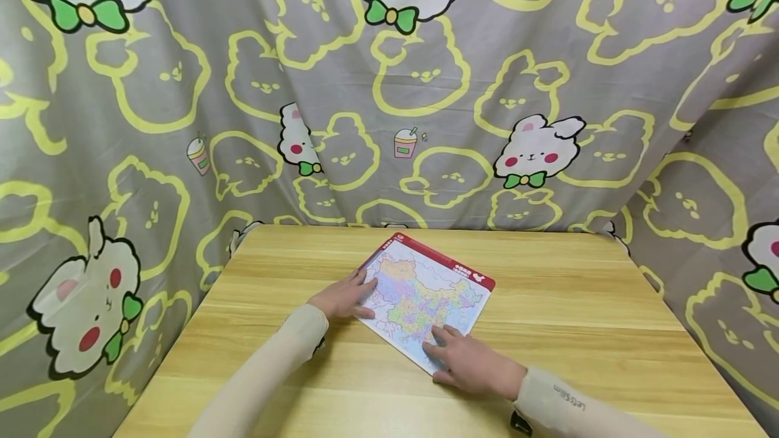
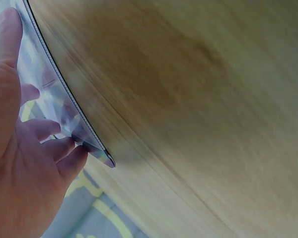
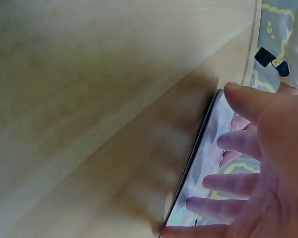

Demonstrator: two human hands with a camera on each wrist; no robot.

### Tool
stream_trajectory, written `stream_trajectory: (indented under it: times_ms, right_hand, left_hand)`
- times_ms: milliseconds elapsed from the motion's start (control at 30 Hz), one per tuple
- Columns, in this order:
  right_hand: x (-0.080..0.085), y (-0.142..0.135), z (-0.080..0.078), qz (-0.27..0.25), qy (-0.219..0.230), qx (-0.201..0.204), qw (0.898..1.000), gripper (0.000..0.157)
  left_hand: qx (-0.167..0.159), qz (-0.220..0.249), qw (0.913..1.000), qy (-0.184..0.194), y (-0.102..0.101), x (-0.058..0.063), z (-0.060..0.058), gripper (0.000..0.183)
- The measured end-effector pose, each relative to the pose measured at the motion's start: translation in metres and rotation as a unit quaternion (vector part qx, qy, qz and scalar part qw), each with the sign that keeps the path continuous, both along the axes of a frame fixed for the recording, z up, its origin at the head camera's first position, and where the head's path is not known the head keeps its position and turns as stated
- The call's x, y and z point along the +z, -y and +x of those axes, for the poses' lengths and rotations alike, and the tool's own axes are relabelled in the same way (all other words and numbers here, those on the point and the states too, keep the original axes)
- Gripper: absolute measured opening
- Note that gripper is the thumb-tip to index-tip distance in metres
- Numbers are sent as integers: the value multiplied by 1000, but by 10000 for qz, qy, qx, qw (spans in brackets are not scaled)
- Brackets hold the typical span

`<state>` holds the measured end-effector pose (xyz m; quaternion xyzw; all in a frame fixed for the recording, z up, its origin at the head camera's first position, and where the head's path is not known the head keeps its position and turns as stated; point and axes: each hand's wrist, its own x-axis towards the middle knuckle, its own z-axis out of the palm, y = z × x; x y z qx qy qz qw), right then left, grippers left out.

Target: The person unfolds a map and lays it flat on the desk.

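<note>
A flat map board (image 1: 414, 289) with a red border along its top lies turned at an angle on the wooden table. My left hand (image 1: 343, 296) rests at its left edge, fingers spread and fingertips on the surface. Over the lower right part of the map, my right hand (image 1: 468, 360) touches the board with its fingers spread. The left wrist view shows the left hand (image 2: 30, 148) beside the board's thin dark edge (image 2: 72, 96). In the right wrist view the right hand (image 3: 268, 163) has its fingers extended over the glossy surface, thumb near a corner.
The light wooden table (image 1: 578, 309) extends around the board on all sides. A grey curtain (image 1: 341, 86) printed with yellow outlines and white rabbits hangs behind the table and along both sides.
</note>
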<state>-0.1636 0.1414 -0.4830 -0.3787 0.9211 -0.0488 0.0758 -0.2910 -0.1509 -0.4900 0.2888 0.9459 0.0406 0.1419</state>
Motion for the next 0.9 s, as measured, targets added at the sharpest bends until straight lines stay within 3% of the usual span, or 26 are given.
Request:
stream_trajectory:
  times_ms: [900]
  right_hand:
    - [-4, -5, -5, 102, -249, 54, 9996, 56]
  left_hand:
    - [-346, -221, 9990, -187, 4, 3, 9, 84]
